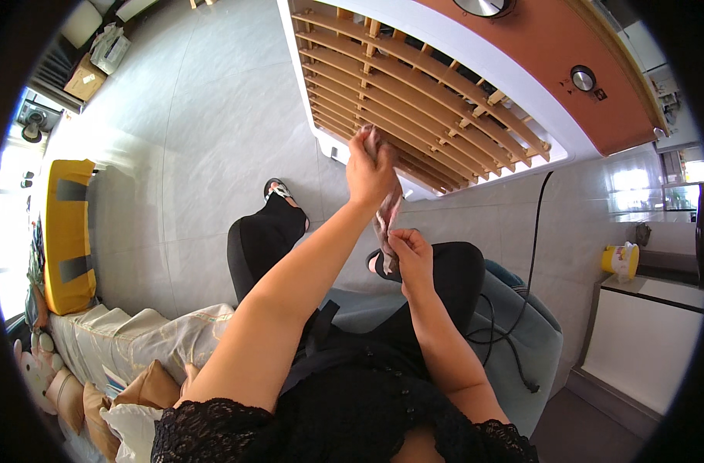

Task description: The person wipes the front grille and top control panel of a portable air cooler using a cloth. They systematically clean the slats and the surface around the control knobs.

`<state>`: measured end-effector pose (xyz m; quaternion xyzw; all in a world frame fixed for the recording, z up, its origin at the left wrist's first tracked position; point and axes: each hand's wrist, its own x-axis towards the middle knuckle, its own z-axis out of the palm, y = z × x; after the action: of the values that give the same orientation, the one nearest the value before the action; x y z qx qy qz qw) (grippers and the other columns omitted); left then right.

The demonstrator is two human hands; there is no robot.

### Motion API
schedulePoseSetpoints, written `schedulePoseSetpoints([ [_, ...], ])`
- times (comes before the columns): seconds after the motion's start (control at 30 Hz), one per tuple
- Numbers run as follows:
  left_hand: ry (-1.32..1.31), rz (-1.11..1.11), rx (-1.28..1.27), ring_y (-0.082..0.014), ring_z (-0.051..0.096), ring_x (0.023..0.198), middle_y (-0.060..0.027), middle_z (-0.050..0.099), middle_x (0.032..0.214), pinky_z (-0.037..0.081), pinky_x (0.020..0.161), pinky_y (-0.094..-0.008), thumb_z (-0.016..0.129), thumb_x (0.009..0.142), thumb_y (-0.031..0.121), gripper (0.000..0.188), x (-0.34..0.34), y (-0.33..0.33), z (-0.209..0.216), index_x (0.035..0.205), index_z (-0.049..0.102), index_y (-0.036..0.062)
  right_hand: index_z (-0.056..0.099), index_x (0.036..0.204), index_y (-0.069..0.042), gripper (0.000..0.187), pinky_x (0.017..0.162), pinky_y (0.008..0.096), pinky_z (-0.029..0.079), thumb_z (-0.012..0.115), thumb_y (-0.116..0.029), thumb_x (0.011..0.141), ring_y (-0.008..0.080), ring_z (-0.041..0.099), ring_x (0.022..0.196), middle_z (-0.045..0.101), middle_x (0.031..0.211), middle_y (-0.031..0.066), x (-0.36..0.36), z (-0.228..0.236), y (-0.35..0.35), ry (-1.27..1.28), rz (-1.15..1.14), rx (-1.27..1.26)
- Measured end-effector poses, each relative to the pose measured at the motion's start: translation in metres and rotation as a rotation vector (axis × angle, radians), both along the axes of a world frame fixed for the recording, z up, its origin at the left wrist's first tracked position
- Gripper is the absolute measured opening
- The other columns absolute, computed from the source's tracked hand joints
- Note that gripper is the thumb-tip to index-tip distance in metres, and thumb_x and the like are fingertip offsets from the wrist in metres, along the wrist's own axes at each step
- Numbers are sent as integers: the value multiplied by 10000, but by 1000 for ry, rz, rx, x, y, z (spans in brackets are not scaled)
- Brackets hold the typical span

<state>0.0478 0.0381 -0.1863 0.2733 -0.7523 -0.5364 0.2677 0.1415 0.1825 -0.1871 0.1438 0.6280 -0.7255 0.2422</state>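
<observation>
A thin, crumpled greyish-pink cloth (388,216) stretches between my two hands. My left hand (370,171) is closed around its upper part, and a bit of the cloth pokes out above the fingers. That hand is close to the tan slatted grille (414,85) of a large appliance; whether it touches the slats I cannot tell. Lower and to the right, my right hand (414,261) pinches the cloth's edge between thumb and fingers, over my right knee. The appliance has a white frame and an orange-brown panel (522,54) with silver knobs (583,79).
A black cable (534,239) runs from the appliance down over the blue-grey seat (533,339) under me. At left stand a yellow case (66,231) and a cloth-covered sofa (136,339) with cushions. A yellow tub (621,261) sits on a white cabinet (638,339) at right.
</observation>
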Motion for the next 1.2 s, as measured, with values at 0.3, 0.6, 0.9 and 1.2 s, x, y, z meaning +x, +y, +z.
schedulePoseSetpoints([
  [0.3,-30,-202,-105,-417,633,975,-219,665,1045,501,837,-456,616,833,232,473,9,-16,-17,1263,510,67,640,978,10,105,583,193,430,628,-34,883,53,562,671,633,819,13,-10,-14,10,-49,18,-19],
  [0.6,333,-74,1008,-221,603,936,-113,611,1048,502,835,-338,588,922,161,291,-15,-40,2,1152,506,2,619,979,-4,97,469,217,388,620,-38,887,60,528,572,614,789,23,-15,-2,-9,-13,-15,-94],
  [0.9,-563,-497,-466,-388,661,920,-246,635,1106,532,776,-448,571,904,379,597,-4,-25,23,1432,351,207,595,976,5,88,437,230,388,600,-38,900,71,522,552,596,763,36,-20,3,-11,-83,30,-169],
  [1.2,-496,-263,-326,-439,637,887,-223,666,989,511,754,-519,570,861,348,468,-13,-36,16,1300,476,217,599,951,5,80,428,226,365,607,-51,895,69,508,528,600,742,29,-8,-4,-8,-62,-16,-56],
])
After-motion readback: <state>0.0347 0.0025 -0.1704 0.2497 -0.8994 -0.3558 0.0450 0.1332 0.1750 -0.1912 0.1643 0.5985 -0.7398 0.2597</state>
